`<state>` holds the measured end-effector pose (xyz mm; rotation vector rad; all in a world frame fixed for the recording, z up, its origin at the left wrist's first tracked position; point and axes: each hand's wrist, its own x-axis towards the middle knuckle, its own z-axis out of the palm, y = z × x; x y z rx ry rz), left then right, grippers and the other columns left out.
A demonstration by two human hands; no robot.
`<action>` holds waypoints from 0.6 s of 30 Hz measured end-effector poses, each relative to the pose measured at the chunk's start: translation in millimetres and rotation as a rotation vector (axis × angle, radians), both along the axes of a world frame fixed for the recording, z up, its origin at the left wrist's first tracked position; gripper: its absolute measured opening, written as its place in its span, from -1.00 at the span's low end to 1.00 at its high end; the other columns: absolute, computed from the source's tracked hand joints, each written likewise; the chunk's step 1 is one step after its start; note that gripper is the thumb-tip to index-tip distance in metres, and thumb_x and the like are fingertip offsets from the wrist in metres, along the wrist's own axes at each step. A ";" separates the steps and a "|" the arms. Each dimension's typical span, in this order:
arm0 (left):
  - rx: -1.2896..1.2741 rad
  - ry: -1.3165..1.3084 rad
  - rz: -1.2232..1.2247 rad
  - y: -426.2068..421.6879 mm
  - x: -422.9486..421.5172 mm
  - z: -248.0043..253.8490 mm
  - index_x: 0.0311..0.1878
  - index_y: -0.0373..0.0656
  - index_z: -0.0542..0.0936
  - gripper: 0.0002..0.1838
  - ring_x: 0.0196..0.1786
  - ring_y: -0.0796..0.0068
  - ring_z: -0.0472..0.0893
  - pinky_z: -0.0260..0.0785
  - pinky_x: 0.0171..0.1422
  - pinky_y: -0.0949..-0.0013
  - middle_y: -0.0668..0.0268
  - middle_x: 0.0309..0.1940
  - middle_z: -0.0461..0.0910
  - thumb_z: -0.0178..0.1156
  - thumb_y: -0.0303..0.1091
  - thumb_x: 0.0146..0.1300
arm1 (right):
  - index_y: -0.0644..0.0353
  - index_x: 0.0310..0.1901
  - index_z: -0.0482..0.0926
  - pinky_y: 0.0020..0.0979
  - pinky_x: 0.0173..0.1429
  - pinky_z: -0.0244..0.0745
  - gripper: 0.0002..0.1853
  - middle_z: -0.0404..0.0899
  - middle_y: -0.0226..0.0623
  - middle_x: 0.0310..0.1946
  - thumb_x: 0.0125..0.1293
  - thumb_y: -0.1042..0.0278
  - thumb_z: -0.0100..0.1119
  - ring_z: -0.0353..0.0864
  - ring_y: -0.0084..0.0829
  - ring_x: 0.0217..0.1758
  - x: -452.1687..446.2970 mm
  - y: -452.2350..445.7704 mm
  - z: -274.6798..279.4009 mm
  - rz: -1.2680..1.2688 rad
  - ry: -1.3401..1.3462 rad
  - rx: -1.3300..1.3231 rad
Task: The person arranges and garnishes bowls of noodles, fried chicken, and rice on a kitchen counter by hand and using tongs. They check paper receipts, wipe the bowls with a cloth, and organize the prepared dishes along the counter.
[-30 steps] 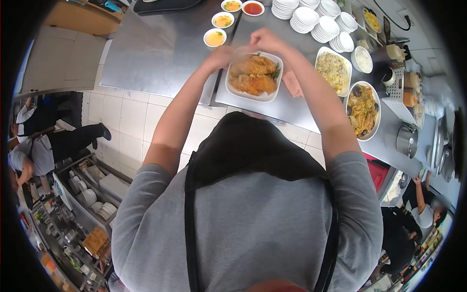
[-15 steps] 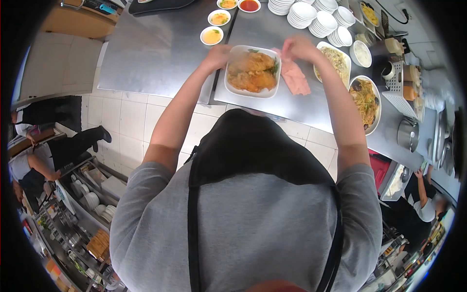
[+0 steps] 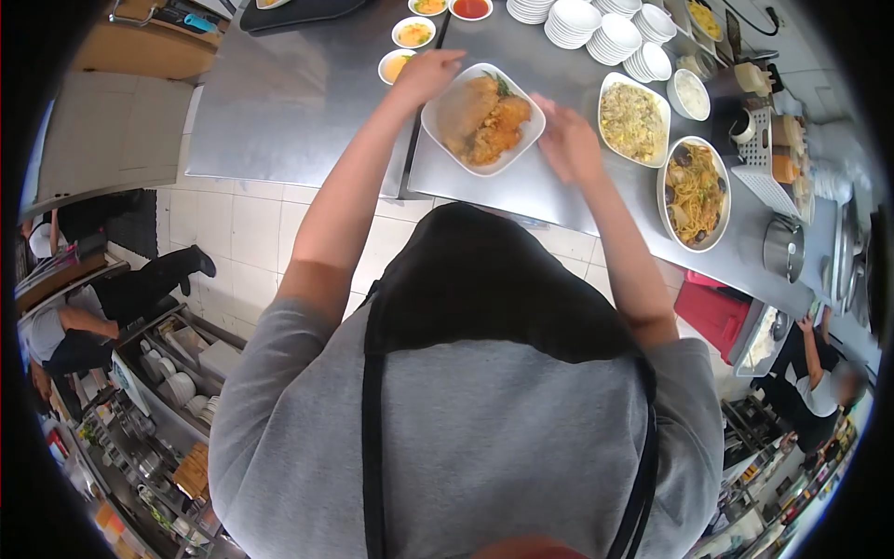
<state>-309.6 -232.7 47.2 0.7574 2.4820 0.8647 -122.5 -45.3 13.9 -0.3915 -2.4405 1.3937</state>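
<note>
A white squarish dish (image 3: 437, 130) of golden fried food with green leaves sits turned cornerwise at the steel table's front edge. Steam blurs part of the food. My left hand (image 3: 430, 74) is closed at the dish's upper left rim, near the small cups of yellow sauce (image 3: 397, 65). At its right corner is my right hand (image 3: 570, 142), fingers bent and blurred against the rim. What lies inside those fingers is hidden; the pink cloth cannot be made out. Right of that hand stand a dish of fried rice (image 3: 633, 119) and an oval dish of noodles (image 3: 695, 196).
Stacked white bowls (image 3: 570, 23) stand at the back, beside a bowl of white rice (image 3: 690, 95). A cup of red sauce (image 3: 471, 8) and a black tray (image 3: 298, 14) are at the far edge. A metal pot (image 3: 783, 248) stands right. Other people work at both sides.
The dish has turned cornerwise. My left hand has moved up along its rim. My right hand has come down to its right corner, and the pink cloth no longer shows on the table.
</note>
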 end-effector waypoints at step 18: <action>0.095 -0.552 -0.106 -42.9 3.8 -9.6 0.02 -0.15 0.46 -0.61 -0.26 0.54 0.56 0.46 -0.30 0.49 0.29 -0.27 0.55 -0.03 -0.42 0.06 | 0.15 0.27 0.11 -0.10 0.36 -0.12 -0.33 -0.01 0.02 0.29 0.20 -0.03 -0.06 -0.03 -0.01 0.34 126.6 3.2 -11.9 0.053 -0.333 0.877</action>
